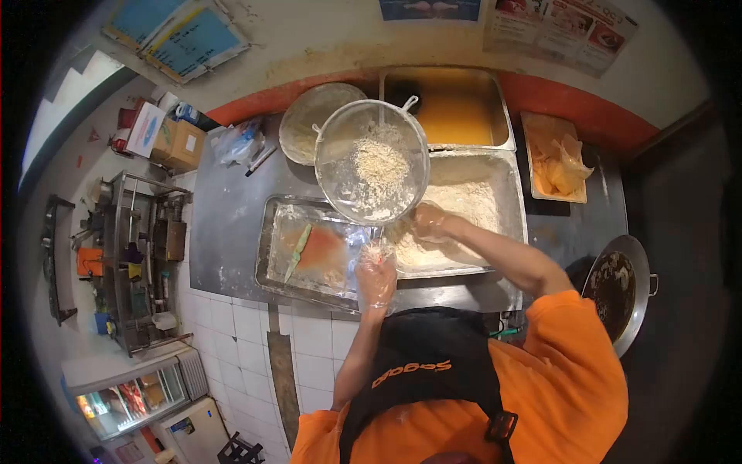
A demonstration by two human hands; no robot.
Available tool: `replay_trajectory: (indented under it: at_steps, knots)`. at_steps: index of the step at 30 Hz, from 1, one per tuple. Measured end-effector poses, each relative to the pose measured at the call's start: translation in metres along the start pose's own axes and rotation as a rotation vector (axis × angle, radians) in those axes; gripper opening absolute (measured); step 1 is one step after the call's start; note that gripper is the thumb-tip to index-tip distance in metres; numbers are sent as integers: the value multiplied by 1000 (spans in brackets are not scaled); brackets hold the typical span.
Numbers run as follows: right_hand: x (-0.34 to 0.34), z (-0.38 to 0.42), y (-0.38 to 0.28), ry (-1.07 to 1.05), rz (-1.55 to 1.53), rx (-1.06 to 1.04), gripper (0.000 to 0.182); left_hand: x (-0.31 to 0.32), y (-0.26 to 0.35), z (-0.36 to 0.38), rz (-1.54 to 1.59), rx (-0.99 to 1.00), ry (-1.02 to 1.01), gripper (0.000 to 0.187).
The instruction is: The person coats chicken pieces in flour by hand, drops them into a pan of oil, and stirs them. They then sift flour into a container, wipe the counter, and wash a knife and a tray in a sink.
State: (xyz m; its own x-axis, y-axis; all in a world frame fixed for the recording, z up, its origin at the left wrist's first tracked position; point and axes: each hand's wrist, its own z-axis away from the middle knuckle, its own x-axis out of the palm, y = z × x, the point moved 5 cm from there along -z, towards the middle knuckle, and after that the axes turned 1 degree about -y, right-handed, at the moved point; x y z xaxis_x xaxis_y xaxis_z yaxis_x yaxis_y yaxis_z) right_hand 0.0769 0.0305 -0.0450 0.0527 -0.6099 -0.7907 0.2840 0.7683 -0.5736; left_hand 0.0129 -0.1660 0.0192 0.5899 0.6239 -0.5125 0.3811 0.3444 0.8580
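A round wire-mesh sieve with pale floury crumbs in it hangs over the middle of the worktop. My left hand, in a clear plastic glove dusted with flour, is closed at the sieve's near side, around its handle. Beside the sieve's lower right rim, my right hand is curled, also gloved; whatever lies within its fingers is hidden. Below it is a deep metal pan of flour. Under my left hand lies a metal tray with a reddish patch and a long pale green piece.
Behind stands a metal pan of orange-yellow liquid, next to a round bowl. A tray with a plastic bag is on the right, near a wide dark pan. Boxes and a marker are at left.
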Motion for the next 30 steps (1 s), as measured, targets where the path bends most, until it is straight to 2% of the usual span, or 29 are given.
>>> replay_trajectory:
  at_steps: [1,2,5,7,9,10,12,14,16,17,18,20,21,22,24,27,29,30]
  knots:
    - [-6,10,-10,-85,65,-123,36,2,-2,1,66,-60,-4,23]
    - [-28,20,-18,-237,21,10,39,0,6,3,75,-59,7,23]
    - [-62,31,8,-27,84,262,36,-7,23,-2,38,-47,45,25]
    - [-42,27,15,65,298,144,27,-6,14,3,-80,-50,25,26]
    - [-13,21,25,91,546,-25,25,-4,13,2,-2,-136,-22,28]
    - [-17,26,38,11,491,155,23,-3,12,1,35,-182,-41,30]
    - [-27,43,58,-160,364,494,20,1,-1,6,-110,-158,2,30]
    - [-23,73,90,-52,373,488,18,1,-4,12,-172,-172,-21,32]
    - [26,108,154,52,632,222,20,-1,8,2,-142,-190,-110,33]
    - [42,120,167,107,759,89,21,8,-22,3,-99,-255,-102,33]
    - [36,122,153,61,704,169,19,26,-71,8,-54,-320,-98,33]
    - [-7,121,86,-33,594,335,18,34,-68,8,-86,-358,-110,34]
    - [-29,127,74,-58,506,431,17,12,-13,1,-164,-331,-124,34]
    - [-45,135,62,-89,408,524,16,1,17,1,-248,-312,-141,35]
    - [-40,142,63,-97,47,631,12,5,9,9,-199,-275,-52,33]
    - [3,160,91,1,-731,655,3,21,-29,23,-202,-176,59,31]
    - [33,161,106,65,-1237,639,8,24,-31,25,-138,-169,98,29]
    - [54,157,105,34,-1247,624,9,19,-18,23,-67,-201,104,28]
